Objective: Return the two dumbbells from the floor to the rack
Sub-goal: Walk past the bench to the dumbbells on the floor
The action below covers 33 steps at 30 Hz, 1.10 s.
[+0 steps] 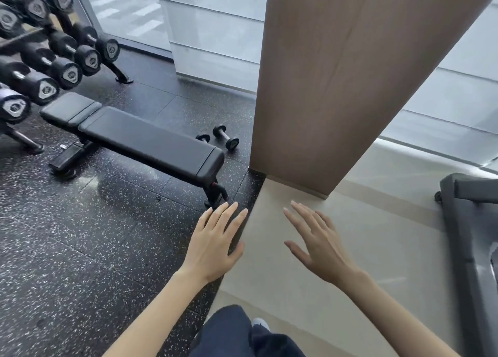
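Two small black dumbbells lie on the speckled rubber floor beyond the bench, close to the brown pillar. One dumbbell (225,137) shows whole; the other dumbbell (203,137) is mostly hidden behind the bench end. The dumbbell rack (54,41) stands at the upper left, filled with several larger black dumbbells. My left hand (214,244) and my right hand (318,244) are stretched out in front of me, palms down, fingers straight and spread, holding nothing. Both hands are well short of the floor dumbbells.
A black padded weight bench (140,135) stretches diagonally between me and the rack. A wide brown pillar (336,87) rises right of the dumbbells. Pale tile floor (336,316) lies to the right, with a dark grey machine base (474,235) at the right edge.
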Tool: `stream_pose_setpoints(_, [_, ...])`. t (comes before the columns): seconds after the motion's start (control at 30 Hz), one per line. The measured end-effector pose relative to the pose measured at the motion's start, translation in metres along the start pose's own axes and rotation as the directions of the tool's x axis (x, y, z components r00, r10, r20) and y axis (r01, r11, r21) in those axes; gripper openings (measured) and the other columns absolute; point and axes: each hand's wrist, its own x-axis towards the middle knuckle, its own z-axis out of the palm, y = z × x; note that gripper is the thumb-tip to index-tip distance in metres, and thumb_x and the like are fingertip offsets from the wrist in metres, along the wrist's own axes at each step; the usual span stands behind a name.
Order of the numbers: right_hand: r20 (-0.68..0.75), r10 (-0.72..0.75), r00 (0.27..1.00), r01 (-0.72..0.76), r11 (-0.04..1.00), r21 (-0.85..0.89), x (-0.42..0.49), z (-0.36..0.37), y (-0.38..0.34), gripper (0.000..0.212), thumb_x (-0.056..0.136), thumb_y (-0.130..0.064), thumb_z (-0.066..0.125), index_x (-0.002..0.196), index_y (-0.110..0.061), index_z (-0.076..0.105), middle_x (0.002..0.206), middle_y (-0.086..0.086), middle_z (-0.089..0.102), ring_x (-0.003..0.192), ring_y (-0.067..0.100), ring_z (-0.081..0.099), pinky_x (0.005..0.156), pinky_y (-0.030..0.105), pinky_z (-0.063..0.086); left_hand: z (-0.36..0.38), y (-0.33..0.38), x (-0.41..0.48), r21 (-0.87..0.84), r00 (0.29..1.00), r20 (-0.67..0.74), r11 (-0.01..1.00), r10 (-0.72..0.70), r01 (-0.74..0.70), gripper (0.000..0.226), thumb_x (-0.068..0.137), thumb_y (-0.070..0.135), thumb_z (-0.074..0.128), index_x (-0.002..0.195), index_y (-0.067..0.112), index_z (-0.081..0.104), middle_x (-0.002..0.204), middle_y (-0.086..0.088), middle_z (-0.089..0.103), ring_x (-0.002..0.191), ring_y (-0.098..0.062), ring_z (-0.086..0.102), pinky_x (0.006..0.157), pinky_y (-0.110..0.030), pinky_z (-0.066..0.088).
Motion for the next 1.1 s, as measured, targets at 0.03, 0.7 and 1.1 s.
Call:
stream_pose_setpoints(0.03, [0.002,-0.006,1.0,0.006,1.0,0.009,0.006,0.001,0.005,0.057,0.089,-0.045,0.04,0.14,-0.02,0.034,0.145,0.007,0.04,0.131,0.022,0.039,0.105,0.04,0.026,0.003,0.001,0.006,0.002,1.0,0.013,1.0,-0.002,0.002,0.059,0.085,0.041,0.045,0.14,0.019,0.04,0.142,-0.008,0.045,0.132,-0.026,0.039,0.11,-0.043,0.023])
stream_pose_setpoints(0.7, [-0.012,-0.036,0.999,0.035,0.998,-0.053,0.289,-0.005,0.067,0.057,0.089,-0.046,0.039,0.141,-0.022,0.032,0.145,0.003,0.04,0.132,0.017,0.038,0.107,0.039,0.025,-0.024,-0.172,0.236,0.031,1.0,0.003,0.999,-0.02,0.02,0.059,0.087,0.045,0.039,0.141,0.021,0.037,0.143,-0.005,0.044,0.134,-0.024,0.037,0.109,-0.043,0.023])
stream_pose_setpoints(1.1, [0.053,-0.084,0.995,0.085,0.996,-0.015,0.392,0.021,0.091,0.057,0.089,-0.045,0.039,0.141,-0.023,0.031,0.145,0.002,0.04,0.131,0.017,0.039,0.106,0.039,0.025,-0.003,-0.226,0.305,-0.004,0.998,0.018,0.998,-0.068,0.068,0.059,0.086,0.044,0.041,0.14,0.019,0.04,0.142,-0.005,0.046,0.133,-0.024,0.038,0.107,-0.044,0.025])
